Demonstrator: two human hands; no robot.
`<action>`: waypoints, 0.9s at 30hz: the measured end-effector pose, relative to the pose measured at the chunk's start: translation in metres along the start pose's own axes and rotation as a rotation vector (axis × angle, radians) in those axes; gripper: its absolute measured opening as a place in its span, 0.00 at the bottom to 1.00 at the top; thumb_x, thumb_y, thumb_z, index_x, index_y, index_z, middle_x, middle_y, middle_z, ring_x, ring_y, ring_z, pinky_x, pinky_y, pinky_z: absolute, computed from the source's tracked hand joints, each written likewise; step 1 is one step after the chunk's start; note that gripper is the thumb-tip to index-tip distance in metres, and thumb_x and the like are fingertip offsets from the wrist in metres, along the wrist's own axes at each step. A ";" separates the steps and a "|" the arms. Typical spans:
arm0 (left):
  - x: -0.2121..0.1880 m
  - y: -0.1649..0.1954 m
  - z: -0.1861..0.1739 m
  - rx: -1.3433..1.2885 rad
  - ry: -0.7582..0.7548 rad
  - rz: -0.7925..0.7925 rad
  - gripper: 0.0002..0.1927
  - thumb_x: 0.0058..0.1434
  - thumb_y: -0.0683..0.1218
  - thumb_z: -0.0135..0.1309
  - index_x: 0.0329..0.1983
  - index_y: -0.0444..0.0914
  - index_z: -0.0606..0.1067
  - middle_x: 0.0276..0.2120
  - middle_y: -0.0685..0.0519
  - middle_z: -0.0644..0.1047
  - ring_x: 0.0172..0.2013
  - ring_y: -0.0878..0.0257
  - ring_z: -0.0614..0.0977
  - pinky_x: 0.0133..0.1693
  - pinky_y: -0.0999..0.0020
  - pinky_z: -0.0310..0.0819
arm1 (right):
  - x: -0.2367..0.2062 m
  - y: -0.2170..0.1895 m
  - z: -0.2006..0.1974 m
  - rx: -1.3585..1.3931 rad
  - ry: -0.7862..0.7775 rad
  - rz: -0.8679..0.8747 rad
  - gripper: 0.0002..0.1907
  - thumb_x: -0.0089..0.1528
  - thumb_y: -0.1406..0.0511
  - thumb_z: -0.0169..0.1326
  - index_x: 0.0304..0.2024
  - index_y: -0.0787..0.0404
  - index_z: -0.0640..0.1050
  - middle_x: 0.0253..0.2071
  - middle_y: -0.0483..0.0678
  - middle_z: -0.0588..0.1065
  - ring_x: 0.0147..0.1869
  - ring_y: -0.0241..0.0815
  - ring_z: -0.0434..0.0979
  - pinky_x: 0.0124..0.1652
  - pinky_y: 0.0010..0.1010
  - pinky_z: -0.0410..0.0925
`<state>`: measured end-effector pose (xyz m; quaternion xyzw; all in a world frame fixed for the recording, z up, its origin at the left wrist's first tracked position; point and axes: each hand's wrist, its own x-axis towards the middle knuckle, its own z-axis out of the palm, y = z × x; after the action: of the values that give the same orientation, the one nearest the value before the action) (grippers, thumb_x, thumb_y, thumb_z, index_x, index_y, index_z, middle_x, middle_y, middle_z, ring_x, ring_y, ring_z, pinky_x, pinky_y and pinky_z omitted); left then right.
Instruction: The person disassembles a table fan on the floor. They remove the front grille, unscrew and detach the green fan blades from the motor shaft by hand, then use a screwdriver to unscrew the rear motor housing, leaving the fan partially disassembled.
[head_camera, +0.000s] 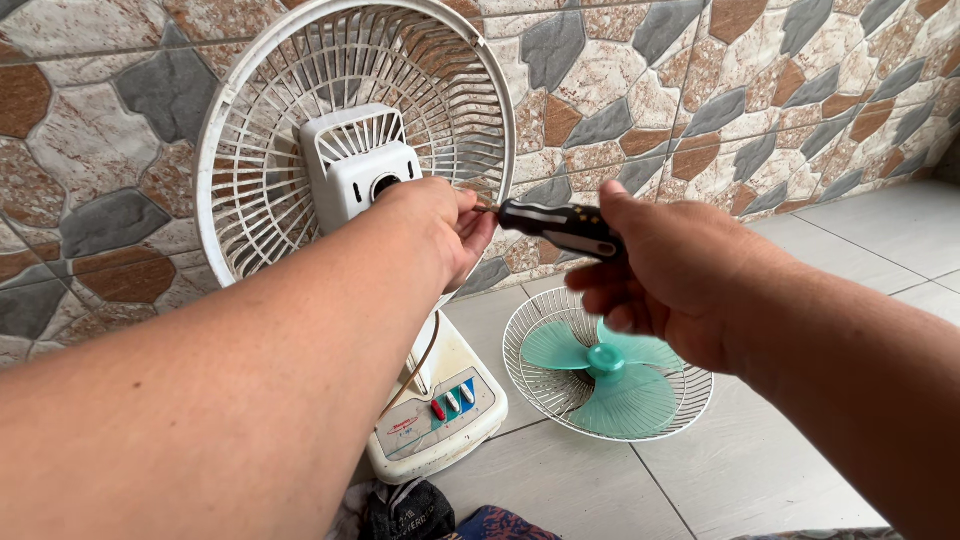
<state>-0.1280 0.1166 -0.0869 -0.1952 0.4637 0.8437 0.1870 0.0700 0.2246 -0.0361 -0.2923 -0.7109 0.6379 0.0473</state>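
Right hand (668, 275) is clamped on a screwdriver (560, 226) lying level, its tip pointing left at the nearer left hand (445, 228), whose fingers seem pinched round the tip beside the fan motor (362, 165).

Label panel (432, 415) on top face of white fan base (400, 465), bottom centre: rectangular, pale grey-green, small red print at left edge, beside red and blue push-buttons. No packages, signs, screens.
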 end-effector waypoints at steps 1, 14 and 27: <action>-0.002 -0.001 -0.001 -0.004 -0.020 0.014 0.08 0.69 0.38 0.50 0.34 0.32 0.76 0.33 0.48 0.78 0.33 0.60 0.82 0.38 0.66 0.85 | 0.003 0.002 -0.001 0.025 -0.016 -0.056 0.21 0.72 0.53 0.44 0.52 0.62 0.76 0.43 0.57 0.77 0.39 0.45 0.74 0.40 0.37 0.69; 0.000 0.000 -0.001 -0.004 0.074 0.027 0.04 0.65 0.40 0.58 0.36 0.34 0.76 0.32 0.52 0.80 0.31 0.64 0.82 0.32 0.72 0.85 | 0.002 0.003 -0.004 0.105 0.023 -0.146 0.14 0.71 0.59 0.48 0.52 0.59 0.77 0.41 0.51 0.76 0.46 0.44 0.77 0.41 0.32 0.74; 0.011 -0.002 -0.004 0.030 0.030 0.016 0.03 0.67 0.40 0.55 0.37 0.35 0.77 0.35 0.51 0.79 0.35 0.64 0.82 0.39 0.70 0.85 | 0.009 0.004 -0.009 0.153 -0.055 -0.317 0.15 0.66 0.64 0.53 0.54 0.62 0.77 0.49 0.52 0.78 0.49 0.38 0.81 0.42 0.30 0.76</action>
<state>-0.1356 0.1156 -0.0958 -0.2016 0.4804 0.8352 0.1762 0.0676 0.2368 -0.0415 -0.1546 -0.6986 0.6823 0.1499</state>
